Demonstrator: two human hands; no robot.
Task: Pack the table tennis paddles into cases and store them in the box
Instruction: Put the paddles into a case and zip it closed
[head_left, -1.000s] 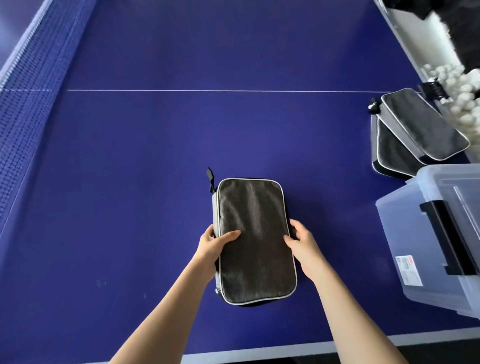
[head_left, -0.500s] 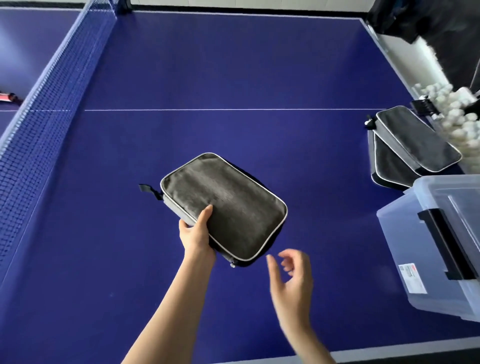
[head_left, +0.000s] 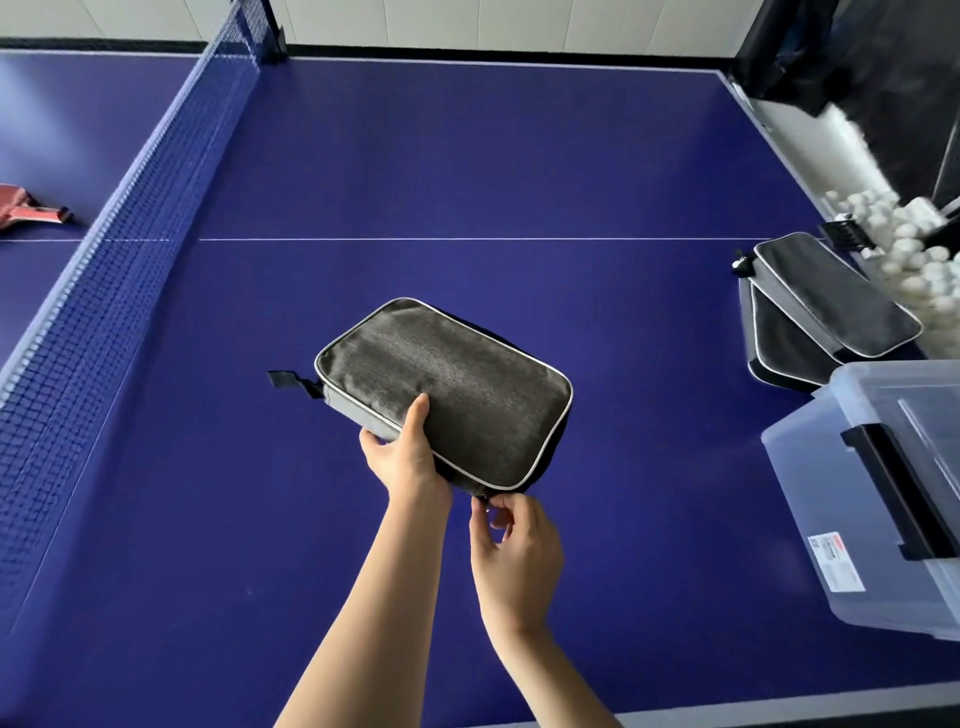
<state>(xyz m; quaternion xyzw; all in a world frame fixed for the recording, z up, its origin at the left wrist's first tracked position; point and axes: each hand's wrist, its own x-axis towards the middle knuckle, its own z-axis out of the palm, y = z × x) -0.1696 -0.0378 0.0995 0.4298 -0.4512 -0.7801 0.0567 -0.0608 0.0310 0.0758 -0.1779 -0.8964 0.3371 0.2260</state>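
Observation:
A dark grey paddle case with light piping is held tilted above the blue table. My left hand grips its near long edge, thumb on top. My right hand pinches the zipper pull at the case's near corner. A black loop tab sticks out at the case's left end. Two more cases lie stacked at the right edge of the table. A clear plastic box with a black latch stands at the near right. A red paddle lies beyond the net on the left.
The net runs along the left side. A heap of white balls sits at the far right behind the stacked cases. The table's near edge runs just below my forearms.
The case went from lying flat under both hands to being lifted and turned by my left hand. My right hand let go, then came back to the zipper pull at the near corner.

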